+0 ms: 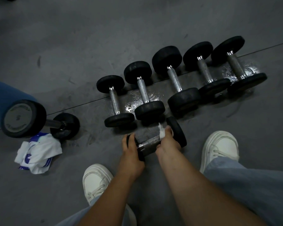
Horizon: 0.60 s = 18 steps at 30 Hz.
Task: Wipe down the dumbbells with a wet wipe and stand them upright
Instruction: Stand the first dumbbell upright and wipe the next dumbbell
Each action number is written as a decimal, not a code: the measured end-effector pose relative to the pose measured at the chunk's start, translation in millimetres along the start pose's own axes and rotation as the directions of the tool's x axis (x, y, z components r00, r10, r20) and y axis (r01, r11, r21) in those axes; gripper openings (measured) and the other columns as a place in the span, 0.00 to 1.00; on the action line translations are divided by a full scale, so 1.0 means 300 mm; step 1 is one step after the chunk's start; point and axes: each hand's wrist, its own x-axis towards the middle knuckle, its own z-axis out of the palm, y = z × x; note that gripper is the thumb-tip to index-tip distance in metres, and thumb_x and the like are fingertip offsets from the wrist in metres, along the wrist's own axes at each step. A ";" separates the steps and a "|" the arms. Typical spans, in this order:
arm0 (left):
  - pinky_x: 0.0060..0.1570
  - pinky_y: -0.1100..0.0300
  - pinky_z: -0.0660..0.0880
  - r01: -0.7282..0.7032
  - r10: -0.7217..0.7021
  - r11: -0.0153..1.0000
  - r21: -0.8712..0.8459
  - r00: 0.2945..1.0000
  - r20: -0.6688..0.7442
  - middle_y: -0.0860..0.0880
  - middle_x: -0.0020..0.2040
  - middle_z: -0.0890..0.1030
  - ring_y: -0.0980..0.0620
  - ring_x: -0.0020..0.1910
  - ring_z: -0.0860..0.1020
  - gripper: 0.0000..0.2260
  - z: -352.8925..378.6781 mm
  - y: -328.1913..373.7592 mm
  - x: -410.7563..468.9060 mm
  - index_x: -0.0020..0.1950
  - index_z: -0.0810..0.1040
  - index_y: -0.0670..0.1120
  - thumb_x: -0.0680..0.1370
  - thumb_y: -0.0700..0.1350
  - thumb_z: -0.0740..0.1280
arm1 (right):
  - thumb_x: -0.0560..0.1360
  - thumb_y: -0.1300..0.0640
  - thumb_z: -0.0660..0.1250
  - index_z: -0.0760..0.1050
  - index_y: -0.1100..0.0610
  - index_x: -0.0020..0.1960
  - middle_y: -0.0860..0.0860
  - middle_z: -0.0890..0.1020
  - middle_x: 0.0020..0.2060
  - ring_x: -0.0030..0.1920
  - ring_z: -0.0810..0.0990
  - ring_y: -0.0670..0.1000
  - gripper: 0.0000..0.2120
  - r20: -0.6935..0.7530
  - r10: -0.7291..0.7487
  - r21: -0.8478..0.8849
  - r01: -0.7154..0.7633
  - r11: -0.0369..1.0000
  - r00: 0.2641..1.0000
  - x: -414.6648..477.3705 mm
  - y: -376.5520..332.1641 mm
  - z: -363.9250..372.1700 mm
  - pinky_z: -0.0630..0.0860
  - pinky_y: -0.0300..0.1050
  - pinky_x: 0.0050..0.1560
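A black dumbbell (149, 143) with a steel handle lies on its side on the floor between my feet. My left hand (131, 152) grips its near black head. My right hand (167, 142) holds a white wet wipe (162, 132) against the handle next to the far head. Beyond it, several more black dumbbells (175, 77) lie on their sides in a row. One more dumbbell (39, 121) at the left stands tilted, its big head toward me.
A crumpled white and blue wipe pack (38, 152) lies on the floor at the left. My white shoes (96, 178) (220, 147) flank the dumbbell. A blue trouser leg (5, 95) of another person is at the far left. Wet patches shine on the grey floor (137, 101).
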 end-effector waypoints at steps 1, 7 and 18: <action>0.65 0.60 0.67 0.004 -0.004 1.000 0.002 1.000 0.003 0.51 0.79 0.46 0.44 0.70 0.69 0.44 -0.001 0.001 -0.003 0.80 0.52 0.48 0.69 0.32 0.70 | 0.61 0.31 0.71 0.76 0.59 0.46 0.54 0.83 0.43 0.34 0.76 0.48 0.31 -0.036 -0.024 -0.009 0.024 1.000 0.999 0.018 0.020 -0.009 0.77 0.39 0.34; 0.64 0.62 0.64 0.017 -0.017 1.000 0.000 1.000 0.015 0.51 0.79 0.46 0.45 0.71 0.67 0.44 -0.005 0.006 -0.003 0.80 0.52 0.48 0.69 0.32 0.70 | 0.73 0.45 0.72 0.77 0.58 0.46 0.53 0.79 0.37 0.27 0.75 0.46 0.16 -0.002 -0.039 0.042 0.039 0.998 0.999 0.025 0.021 -0.029 0.71 0.36 0.24; 0.66 0.61 0.64 0.008 -0.008 1.000 -0.007 1.000 -0.001 0.52 0.78 0.46 0.44 0.71 0.67 0.43 -0.007 0.011 -0.006 0.79 0.53 0.48 0.70 0.32 0.69 | 0.80 0.67 0.55 0.67 0.58 0.38 0.48 0.73 0.18 0.19 0.72 0.42 0.13 0.176 0.253 -0.120 -0.235 0.965 0.951 0.058 0.037 -0.164 0.69 0.32 0.20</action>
